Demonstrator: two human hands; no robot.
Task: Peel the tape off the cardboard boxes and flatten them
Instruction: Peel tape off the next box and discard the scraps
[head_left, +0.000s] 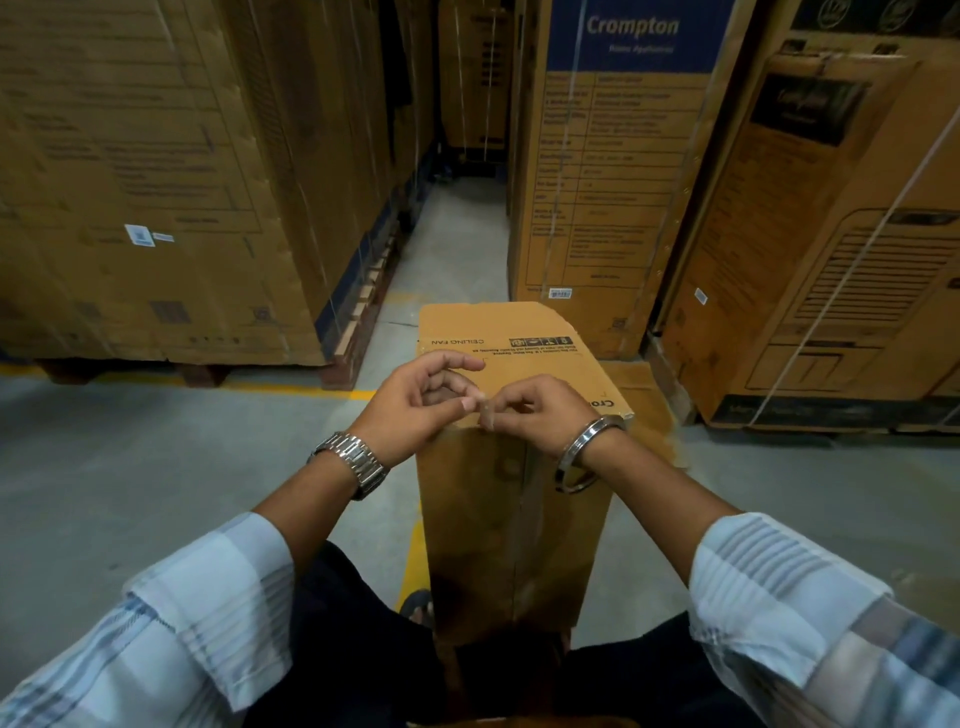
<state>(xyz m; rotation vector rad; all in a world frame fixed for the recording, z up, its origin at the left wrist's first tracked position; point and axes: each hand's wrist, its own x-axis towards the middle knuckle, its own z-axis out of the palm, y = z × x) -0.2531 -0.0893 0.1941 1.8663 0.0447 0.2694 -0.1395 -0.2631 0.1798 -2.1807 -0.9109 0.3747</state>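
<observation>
Warehouse aisle with a grey concrete floor (156, 467). Nearest the camera, two striped sleeves (218, 613) frame a tall, narrow cardboard box (498, 519) standing upright between the person's legs. The left hand (415, 405), with a metal watch (353, 465) at the wrist, and the right hand (535, 415), with a steel bangle (584, 454), meet at the box's near top edge. Both have curled fingers and pinch a short strip of clear tape (487, 413). The top panel reads "CEILING FAN". Beyond, a yellow floor line (291, 388) runs past large stacked cartons – one marked "Crompton" (613, 182) – lining both sides.
</observation>
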